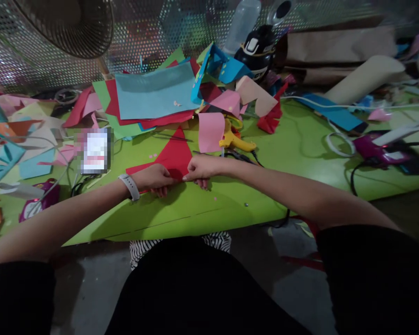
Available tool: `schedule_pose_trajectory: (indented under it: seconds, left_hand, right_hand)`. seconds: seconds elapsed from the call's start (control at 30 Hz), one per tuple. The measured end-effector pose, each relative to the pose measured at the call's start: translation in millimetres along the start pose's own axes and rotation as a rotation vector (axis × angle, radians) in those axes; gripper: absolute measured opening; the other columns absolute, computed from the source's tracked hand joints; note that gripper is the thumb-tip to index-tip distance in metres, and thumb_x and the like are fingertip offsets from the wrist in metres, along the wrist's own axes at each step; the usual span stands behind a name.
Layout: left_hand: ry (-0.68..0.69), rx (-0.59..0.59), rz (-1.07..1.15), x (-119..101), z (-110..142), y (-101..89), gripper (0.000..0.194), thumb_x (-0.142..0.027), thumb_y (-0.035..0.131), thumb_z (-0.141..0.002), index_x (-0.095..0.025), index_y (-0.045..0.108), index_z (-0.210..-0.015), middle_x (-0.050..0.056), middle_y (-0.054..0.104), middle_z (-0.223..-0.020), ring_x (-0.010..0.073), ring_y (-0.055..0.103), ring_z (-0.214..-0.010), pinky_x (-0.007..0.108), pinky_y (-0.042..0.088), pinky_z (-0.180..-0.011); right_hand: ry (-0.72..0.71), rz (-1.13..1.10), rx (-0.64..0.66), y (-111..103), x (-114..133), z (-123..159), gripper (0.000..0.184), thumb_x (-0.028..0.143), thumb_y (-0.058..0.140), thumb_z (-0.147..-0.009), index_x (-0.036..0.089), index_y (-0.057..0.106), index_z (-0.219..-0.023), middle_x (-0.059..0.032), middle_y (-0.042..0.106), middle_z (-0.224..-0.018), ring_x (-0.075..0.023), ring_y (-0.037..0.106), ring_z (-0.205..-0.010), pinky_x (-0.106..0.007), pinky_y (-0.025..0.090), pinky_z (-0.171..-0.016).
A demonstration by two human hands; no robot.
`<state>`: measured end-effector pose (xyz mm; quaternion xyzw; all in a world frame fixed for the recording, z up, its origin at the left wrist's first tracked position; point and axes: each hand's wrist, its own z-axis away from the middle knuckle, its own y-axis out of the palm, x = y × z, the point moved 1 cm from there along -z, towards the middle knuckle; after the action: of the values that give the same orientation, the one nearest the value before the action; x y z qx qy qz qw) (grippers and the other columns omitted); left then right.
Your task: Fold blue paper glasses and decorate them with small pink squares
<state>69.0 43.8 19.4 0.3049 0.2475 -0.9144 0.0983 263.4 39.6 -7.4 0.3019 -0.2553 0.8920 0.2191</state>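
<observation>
A red sheet of paper [176, 156], folded to a point, lies on the green tabletop [230, 204] in front of me. My left hand [156, 179], with a white watch on its wrist, pinches the near edge of the red paper. Right beside it, my right hand [201, 169] pinches the same edge, fingers pressed together. The two hands almost touch. Just behind my right hand lie a pink sheet [210, 131] and a yellow glue gun [234, 141].
A heap of coloured paper [153, 95] covers the back of the table, with a black bottle [256, 51] behind it. Cables and a purple tool [372, 151] sit at the right, paper scraps and a blurred card [95, 151] at the left. A fan [70, 25] stands far left.
</observation>
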Motion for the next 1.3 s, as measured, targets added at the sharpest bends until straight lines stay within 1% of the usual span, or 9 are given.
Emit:
schedule_pose_trajectory:
  seconds: [0.13,0.3,0.47,0.57,0.77,0.93,1.1,1.2,1.3]
  left_hand:
    - [-0.040,0.061,0.097,6.2,-6.9,-1.7,0.040,-0.049,0.067,-0.082,-0.016,0.061,-0.059,0.006,0.066,-0.053,0.0149,0.063,-0.053,0.025,0.044,-0.050]
    - [-0.076,0.054,0.153,6.3,-6.2,-0.5,0.041,-0.051,0.075,-0.076,-0.015,0.064,-0.060,0.008,0.071,-0.059,0.0144,0.065,-0.054,0.026,0.048,-0.053]
    - [-0.078,0.014,0.091,4.9,-4.4,-0.3,0.044,-0.053,0.079,-0.069,-0.014,0.063,-0.054,0.008,0.069,-0.056,0.0162,0.066,-0.055,0.026,0.048,-0.054]
    - [-0.075,0.013,0.046,11.3,-0.9,-2.9,0.047,-0.057,0.076,-0.072,-0.015,0.065,-0.052,0.009,0.068,-0.055,0.0166,0.066,-0.055,0.027,0.048,-0.055]
    - [-0.112,-0.032,0.026,36.2,17.4,-11.3,0.050,-0.061,0.070,-0.076,-0.017,0.067,-0.053,0.009,0.066,-0.053,0.0163,0.061,-0.050,0.029,0.047,-0.054]
    - [-0.211,-0.109,0.015,62.9,48.0,-21.7,0.050,-0.062,0.074,-0.072,-0.017,0.064,-0.051,0.009,0.067,-0.053,0.0166,0.062,-0.049,0.028,0.047,-0.050]
    - [-0.274,-0.164,-0.024,96.1,74.4,-32.3,0.055,-0.067,0.071,-0.073,-0.018,0.060,-0.051,0.004,0.064,-0.048,0.0137,0.057,-0.042,0.026,0.044,-0.045]
    - [-0.232,-0.177,-0.063,112.5,82.2,-36.8,0.060,-0.072,0.061,-0.079,-0.018,0.059,-0.053,0.001,0.062,-0.045,0.0122,0.056,-0.041,0.024,0.041,-0.043]
    - [-0.249,-0.163,-0.060,119.4,88.4,-39.3,0.062,-0.077,0.059,-0.077,-0.019,0.059,-0.054,-0.001,0.060,-0.044,0.0119,0.055,-0.041,0.024,0.041,-0.043]
  right_hand:
    - [-0.007,0.001,0.020,-2.6,0.8,0.1,0.045,0.052,0.074,-0.081,0.018,0.053,-0.061,0.0007,0.066,-0.049,-0.0124,0.067,-0.048,-0.021,0.052,-0.050]
    - [0.002,0.022,0.055,-5.4,3.4,2.7,0.050,0.059,0.075,-0.077,0.017,0.053,-0.061,-0.0006,0.067,-0.051,-0.0119,0.068,-0.048,-0.019,0.045,-0.046]
    - [0.009,0.017,0.051,-3.6,-0.1,0.2,0.053,0.064,0.075,-0.074,0.018,0.051,-0.061,-0.0010,0.068,-0.052,-0.0142,0.069,-0.049,-0.021,0.047,-0.048]
    - [0.003,0.005,0.048,-2.4,-4.4,-2.1,0.054,0.065,0.075,-0.072,0.019,0.050,-0.061,-0.0002,0.066,-0.050,-0.0147,0.068,-0.048,-0.022,0.047,-0.048]
    - [-0.004,0.014,0.038,-1.1,-7.2,-1.7,0.053,0.064,0.073,-0.075,0.019,0.049,-0.062,-0.0001,0.065,-0.049,-0.0149,0.069,-0.049,-0.021,0.045,-0.045]
    - [-0.023,-0.007,0.036,-1.2,-8.1,0.1,0.050,0.061,0.075,-0.075,0.019,0.049,-0.061,0.0013,0.065,-0.051,-0.0136,0.068,-0.049,-0.022,0.048,-0.048]
    - [-0.034,-0.012,-0.012,1.3,-1.1,4.4,0.046,0.051,0.073,-0.082,0.019,0.048,-0.060,0.0008,0.065,-0.051,-0.0122,0.067,-0.049,-0.022,0.051,-0.051]
    - [-0.051,-0.053,-0.049,3.0,5.1,12.3,0.045,0.047,0.075,-0.081,0.019,0.048,-0.060,0.0015,0.063,-0.049,-0.0119,0.066,-0.048,-0.023,0.052,-0.052]
    - [-0.105,-0.082,-0.101,-1.5,2.9,34.4,0.043,0.047,0.076,-0.080,0.019,0.050,-0.061,0.0009,0.063,-0.051,-0.0119,0.065,-0.050,-0.024,0.053,-0.053]
